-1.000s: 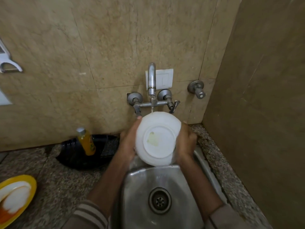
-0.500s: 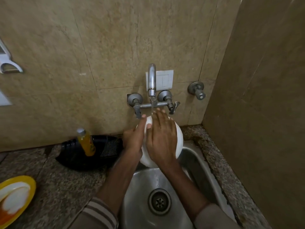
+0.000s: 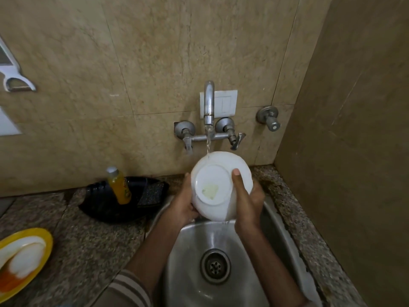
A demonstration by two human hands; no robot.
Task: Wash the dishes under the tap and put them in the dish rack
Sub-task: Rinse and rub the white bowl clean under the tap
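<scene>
- A person holds a white bowl (image 3: 221,185) in both hands above the back of a steel sink (image 3: 190,242), its base turned up toward the camera and its upper edge under the tap (image 3: 209,103).
- The left hand (image 3: 184,204) grips the bowl's left side: the thumb lies along the wall, and the fingers curl under the lower edge.
- The right hand (image 3: 247,202) clasps the right side, and the right thumb (image 3: 238,180) is stretched straight across the base ring. Its fingers pass behind the bowl, so how far they close cannot be told.
- A thin stream of water (image 3: 208,142) falls from the spout onto the bowl's top rim and runs off the bottom edge into the basin.
- A pale yellowish patch (image 3: 210,190) marks the base — between the two thumbs.
- The drain (image 3: 214,265) lies open below, between the forearms.
- The bowl sits close under the tap's crossbar, and the side wall (image 3: 343,151) stands near on the right.
- To the left is a speckled stone counter (image 3: 88,235) — a black tray (image 3: 104,209) against the back wall holds an orange bottle (image 3: 118,185) and a dark scrub pad (image 3: 152,191).
- A yellow plate (image 3: 45,242) sits at the counter's near left edge, partly out of frame.
</scene>
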